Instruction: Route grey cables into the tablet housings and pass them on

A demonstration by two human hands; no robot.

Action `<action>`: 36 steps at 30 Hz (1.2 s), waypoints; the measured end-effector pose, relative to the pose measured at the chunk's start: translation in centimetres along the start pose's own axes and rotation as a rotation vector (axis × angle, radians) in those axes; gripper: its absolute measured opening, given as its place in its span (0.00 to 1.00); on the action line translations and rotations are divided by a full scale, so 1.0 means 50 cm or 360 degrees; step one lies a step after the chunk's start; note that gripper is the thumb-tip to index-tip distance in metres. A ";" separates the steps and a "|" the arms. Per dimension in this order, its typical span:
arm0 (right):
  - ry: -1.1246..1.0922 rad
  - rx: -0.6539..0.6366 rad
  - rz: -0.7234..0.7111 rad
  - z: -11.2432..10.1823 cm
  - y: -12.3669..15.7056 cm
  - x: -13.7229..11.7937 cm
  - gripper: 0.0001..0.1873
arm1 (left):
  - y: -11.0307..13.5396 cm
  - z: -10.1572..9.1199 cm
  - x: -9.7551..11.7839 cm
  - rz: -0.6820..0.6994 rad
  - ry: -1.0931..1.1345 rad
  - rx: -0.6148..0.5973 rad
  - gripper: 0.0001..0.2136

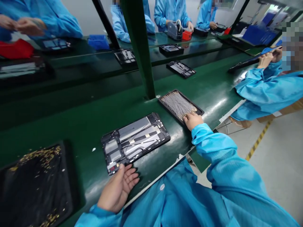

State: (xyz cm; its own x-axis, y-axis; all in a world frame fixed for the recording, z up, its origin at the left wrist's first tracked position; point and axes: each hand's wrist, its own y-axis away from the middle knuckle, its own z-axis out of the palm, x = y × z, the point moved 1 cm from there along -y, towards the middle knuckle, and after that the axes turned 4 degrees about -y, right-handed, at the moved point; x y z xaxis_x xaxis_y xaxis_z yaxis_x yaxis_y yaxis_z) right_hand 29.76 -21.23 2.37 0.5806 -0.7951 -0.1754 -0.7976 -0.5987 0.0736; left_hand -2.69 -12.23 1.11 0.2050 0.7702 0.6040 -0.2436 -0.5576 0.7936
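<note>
An opened tablet [138,140] lies on the green bench, its inner parts and thin black cables exposed. My left hand [119,189] is at its near left corner, palm turned up and fingers loosely spread. The thumb is at the tablet's edge. To the right, a shallow black tray [200,112] holds a pile of thin grey cables [178,104] with gold-coloured ends. My right hand [193,120] reaches to the tray's near side, its fingers pinched on the cable ends. How many cables are between those fingers is hidden.
A black tray [67,176] with small gold-coloured pieces stands at left. A green post [139,53] rises behind the tablet. More opened tablets [181,68] lie farther back. Co-workers in blue sit opposite; another person's sleeve [265,85] is at right, beside a raised panel.
</note>
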 end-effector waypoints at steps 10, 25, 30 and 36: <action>-0.0327 0.0124 0.0047 -0.057 0.055 0.026 0.22 | 0.010 0.013 -0.025 0.0244 -0.0292 0.0066 0.10; -0.1838 -0.1719 0.0162 0.013 0.256 -0.145 0.07 | 0.073 0.114 -0.012 0.1299 -0.1185 -0.0387 0.09; -0.2039 -0.1467 0.0289 0.031 0.228 -0.154 0.09 | 0.026 0.131 0.000 0.1685 -0.1592 -0.0092 0.11; -0.2560 -0.0718 0.0502 0.043 0.171 -0.187 0.14 | -0.034 0.157 0.019 0.1831 -0.2018 0.0325 0.12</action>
State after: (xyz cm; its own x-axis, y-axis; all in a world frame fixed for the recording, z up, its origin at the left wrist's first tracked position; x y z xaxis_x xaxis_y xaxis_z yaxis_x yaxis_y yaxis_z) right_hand 17.15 -18.71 2.53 -0.5460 -0.1549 -0.8234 -0.5699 -0.6517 0.5005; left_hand 5.36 -13.00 0.90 0.6108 -0.6704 0.4213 -0.6958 -0.7084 -0.1185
